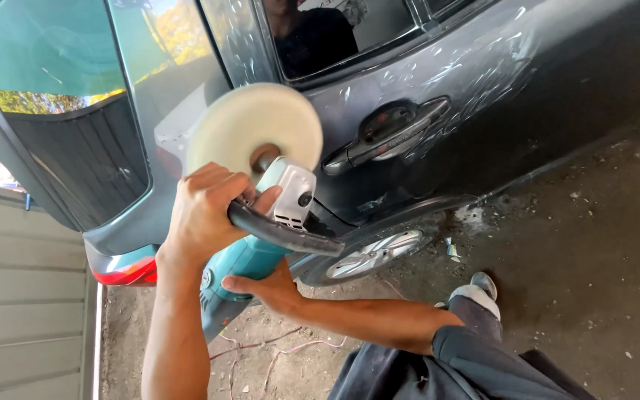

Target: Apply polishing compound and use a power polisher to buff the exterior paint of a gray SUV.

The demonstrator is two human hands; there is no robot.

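Observation:
My left hand (203,215) is closed around the black loop handle (283,233) of a teal and grey power polisher (261,248). Underneath, my right hand (264,287) holds the tool's teal body. The polisher's round, pale yellow foam pad (253,126) is up against the dark grey car door (468,96), just left of the door handle (387,133). White streaks of polish are smeared over the door panel around the handle.
The car's front door (75,148) stands open at the left, beside a beige wall (24,296). A wheel (372,253) is below the door. My leg and shoe (475,292) rest on the dirty concrete floor, where a thin cord (283,347) lies.

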